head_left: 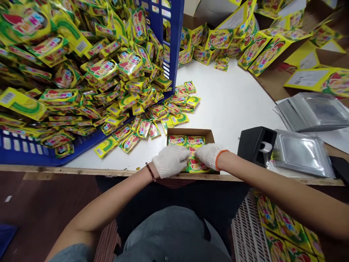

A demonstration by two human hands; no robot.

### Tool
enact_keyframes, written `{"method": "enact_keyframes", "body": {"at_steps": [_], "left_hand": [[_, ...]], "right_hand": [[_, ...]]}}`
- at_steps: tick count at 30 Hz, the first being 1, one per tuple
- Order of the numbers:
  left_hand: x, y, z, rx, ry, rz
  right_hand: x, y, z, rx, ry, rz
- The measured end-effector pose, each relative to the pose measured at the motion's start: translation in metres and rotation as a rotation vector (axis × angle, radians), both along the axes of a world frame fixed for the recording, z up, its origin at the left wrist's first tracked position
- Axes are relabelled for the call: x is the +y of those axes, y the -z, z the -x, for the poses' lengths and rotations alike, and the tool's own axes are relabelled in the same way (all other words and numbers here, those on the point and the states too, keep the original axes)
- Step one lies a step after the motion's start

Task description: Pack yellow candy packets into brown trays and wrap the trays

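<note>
An open cardboard box (209, 136) lies at the table's near edge, with small yellow printed packs (195, 140) laid flat in it. Over its left side is my left hand (171, 160), in a white knitted glove, with fingers curled down among the packs; what they hold is hidden. My right hand (209, 155), gloved too with an orange cuff, reaches in from the right. Its fingertips close on a small pack (192, 151) near the box's middle. Just beyond the box, loose packs (143, 128) of the same kind spread across the white tabletop (215, 94).
A blue plastic crate (174, 40) heaped with packs lies at the left. A black tape dispenser (251, 145) stands right of the box, beside clear plastic trays (301, 151). Printed display boxes (268, 51) crowd the back right. Below the table, a white crate (247, 225) holds more yellow boxes.
</note>
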State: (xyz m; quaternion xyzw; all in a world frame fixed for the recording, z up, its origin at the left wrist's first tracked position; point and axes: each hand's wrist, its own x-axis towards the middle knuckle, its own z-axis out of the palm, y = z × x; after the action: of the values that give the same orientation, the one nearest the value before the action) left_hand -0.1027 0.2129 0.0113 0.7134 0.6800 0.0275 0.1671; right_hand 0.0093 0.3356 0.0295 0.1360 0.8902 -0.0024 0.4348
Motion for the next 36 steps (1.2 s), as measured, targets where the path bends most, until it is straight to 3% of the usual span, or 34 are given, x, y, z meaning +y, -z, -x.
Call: {"method": "enact_keyframes", "body": {"at_steps": [3,6,9,13,16,18,21,25,27,29,32,36], "left_hand": [[-0.004,-0.003,0.040,0.084,-0.341,-0.116],[-0.007,0.005,0.083,0.249,-0.701,-0.043],[-0.011,0.019,0.109,0.351,-0.843,0.049],[-0.024,0.028,0.113,0.230,-0.839,-0.038],[-0.032,0.020,0.096,0.104,-0.770,-0.348],[-0.032,0.013,0.074,0.054,-0.636,-0.563],[-0.023,0.009,0.033,-0.005,-0.412,-0.724],[-0.015,0.019,0.002,-0.199,-0.263,-0.717],[-0.017,0.025,0.007,-0.262,-0.206,-0.688],[-0.021,0.027,0.022,-0.235,-0.236,-0.669],[-0.026,0.022,0.059,-0.023,-0.421,-0.539],[-0.032,0.010,0.103,0.255,-0.683,-0.237]], "right_hand": [[-0.009,0.014,-0.001,0.030,0.026,-0.009],[-0.010,0.024,0.001,-0.007,0.065,0.042],[-0.005,0.024,0.003,-0.013,0.075,0.071],[0.009,0.007,0.002,0.125,0.104,0.123],[0.015,-0.008,0.005,0.442,0.271,0.287],[0.013,-0.012,0.011,0.684,0.386,0.480],[0.005,-0.005,0.019,0.992,0.510,0.730],[0.010,0.010,0.012,1.139,0.583,0.779],[0.024,0.010,0.003,1.105,0.542,0.739],[0.042,0.006,-0.006,1.015,0.460,0.643],[0.059,0.000,-0.007,0.799,0.310,0.488],[0.049,0.009,0.019,0.573,0.170,0.363]]}}
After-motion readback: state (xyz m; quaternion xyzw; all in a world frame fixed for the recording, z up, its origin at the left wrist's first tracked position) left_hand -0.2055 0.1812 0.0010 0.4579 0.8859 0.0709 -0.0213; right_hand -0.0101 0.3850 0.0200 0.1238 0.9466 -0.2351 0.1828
